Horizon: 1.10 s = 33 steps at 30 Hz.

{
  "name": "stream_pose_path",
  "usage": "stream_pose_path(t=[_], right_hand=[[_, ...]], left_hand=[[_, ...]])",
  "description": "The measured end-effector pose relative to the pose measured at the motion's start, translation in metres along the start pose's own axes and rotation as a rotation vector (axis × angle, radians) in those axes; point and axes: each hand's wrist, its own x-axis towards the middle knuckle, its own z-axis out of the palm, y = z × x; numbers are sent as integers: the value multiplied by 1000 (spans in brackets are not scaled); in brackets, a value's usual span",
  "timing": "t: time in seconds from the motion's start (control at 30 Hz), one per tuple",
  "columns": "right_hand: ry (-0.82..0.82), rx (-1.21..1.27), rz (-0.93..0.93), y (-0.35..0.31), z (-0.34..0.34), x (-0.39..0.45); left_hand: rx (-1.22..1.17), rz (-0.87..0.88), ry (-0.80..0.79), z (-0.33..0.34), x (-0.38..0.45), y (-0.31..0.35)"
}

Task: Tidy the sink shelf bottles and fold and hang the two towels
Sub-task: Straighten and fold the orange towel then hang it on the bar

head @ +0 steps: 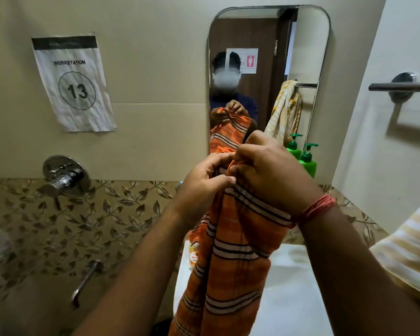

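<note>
An orange towel (230, 258) with dark and white stripes hangs down in front of me over the white sink (294, 287). My left hand (204, 183) and my right hand (272, 175) pinch its top edge together at chest height. A green pump bottle (308, 161) stands at the mirror's lower right, its reflection beside it. A small bottle with an orange label (194, 255) shows on the sink's left, half hidden by the towel. A yellow-and-white striped towel (407, 248) hangs at the right edge.
A mirror (267, 57) hangs on the wall ahead, and a metal towel bar (398, 87) is fixed on the right wall. Chrome taps (63, 178) and a spout (85, 282) sit on the left wall below a paper sign (73, 83).
</note>
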Motion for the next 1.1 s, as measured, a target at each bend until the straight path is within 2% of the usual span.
stream_pose_path(t=[0.07, 0.2, 0.27, 0.37, 0.43, 0.57, 0.63, 0.7, 0.83, 0.93, 1.03, 1.1], right_hand=[[66, -42, 5, -1, 4, 2], [4, -60, 55, -2, 9, 7], [4, 36, 95, 1, 14, 9], [2, 315, 199, 9, 20, 4], [-91, 451, 268, 20, 17, -4], [-450, 591, 333, 46, 13, -24], [-511, 625, 353, 57, 12, -33], [-430, 716, 359, 67, 9, -40], [-59, 880, 289, 66, -3, -37], [30, 817, 219, 56, -4, -30], [132, 885, 240, 53, -9, -26], [92, 859, 243, 55, -12, -22]], left_hand=[[21, -7, -6, 0, 0, -3], [45, -9, 10, 1, 0, -9], [123, 8, 51, 1, 2, -8], [211, 37, 128, 1, 4, -7], [181, 25, 210, -1, 5, -9], [83, 8, 313, -8, 7, -11], [45, 15, 351, -12, 8, -10], [35, 23, 367, -15, 9, -10], [26, 48, 377, -15, 13, -9], [42, 97, 428, -19, 15, -8], [36, 133, 462, -21, 15, -9], [45, 149, 463, -21, 15, -8]])
